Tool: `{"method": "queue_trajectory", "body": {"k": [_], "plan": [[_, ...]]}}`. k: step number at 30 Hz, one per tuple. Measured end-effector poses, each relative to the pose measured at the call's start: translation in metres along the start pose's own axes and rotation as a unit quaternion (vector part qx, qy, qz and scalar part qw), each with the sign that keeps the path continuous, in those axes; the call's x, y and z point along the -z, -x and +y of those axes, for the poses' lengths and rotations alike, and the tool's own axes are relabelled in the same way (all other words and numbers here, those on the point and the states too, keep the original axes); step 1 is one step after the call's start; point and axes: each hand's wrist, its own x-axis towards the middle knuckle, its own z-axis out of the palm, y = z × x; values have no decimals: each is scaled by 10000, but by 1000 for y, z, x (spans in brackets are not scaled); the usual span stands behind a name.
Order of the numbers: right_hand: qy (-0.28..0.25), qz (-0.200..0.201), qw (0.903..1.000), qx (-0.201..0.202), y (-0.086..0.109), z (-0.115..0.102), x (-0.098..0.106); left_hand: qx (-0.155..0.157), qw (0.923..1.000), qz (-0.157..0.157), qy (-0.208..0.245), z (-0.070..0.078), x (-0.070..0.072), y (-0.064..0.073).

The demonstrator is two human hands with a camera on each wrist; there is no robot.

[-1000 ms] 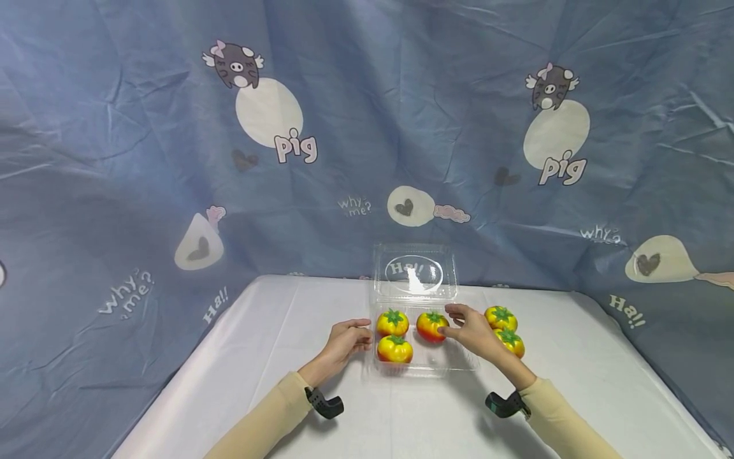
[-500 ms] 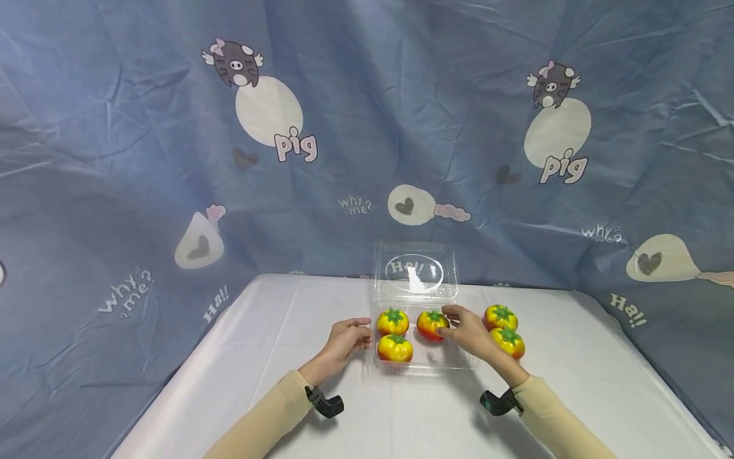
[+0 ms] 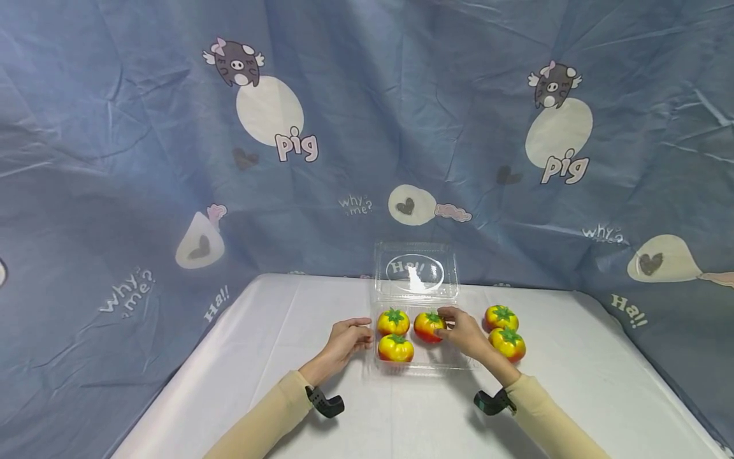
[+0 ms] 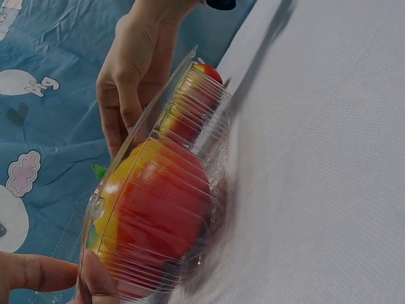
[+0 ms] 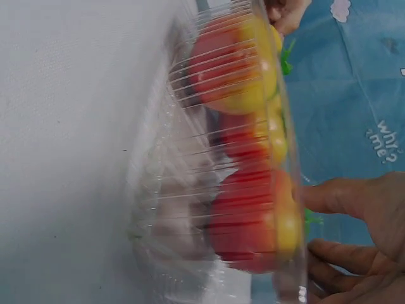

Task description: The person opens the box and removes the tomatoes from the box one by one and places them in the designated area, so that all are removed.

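A clear plastic clamshell box stands on the table with its lid raised at the back. Two yellow-red tomatoes, one at the back and one in front, fill its left side. My left hand pinches the box's left rim; finger and thumb meet it in the left wrist view. Inside the box, back right of centre, my right hand holds a third tomato between thumb and fingers. In the right wrist view that tomato shows through the ribbed wall.
Right of the box, two more tomatoes, one farther back and one nearer, lie close together beside my right forearm. A white cloth covers the table. Behind it hangs a blue printed curtain.
My right hand has moved slightly left, and the tomato it holds has shifted a little left inside the box. The left hand stays at the rim.
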Motion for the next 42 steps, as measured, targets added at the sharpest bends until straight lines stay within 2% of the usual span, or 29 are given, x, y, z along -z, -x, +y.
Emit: {"method": "queue_trajectory", "body": {"k": [18,25,28,33,36,42], "plan": [[6,194,9997,-173,-7,2,-10,22,10000,4,-77,0,0,-2],[57,160,9994,-285,-6,0,-12,19,9999,-107,-77,1,1,-2],[171,129,9992,-330,-5,0,-13,18,9998,-177,-88,5,0,2],[364,24,9984,-431,-5,2,-14,51,9997,-215,-104,19,-3,18],[455,-35,9978,-483,-5,3,-15,-50,9997,-226,-88,21,-4,23],[445,-13,9971,-618,-6,4,-18,-96,9997,-202,-95,17,-3,17]]}}
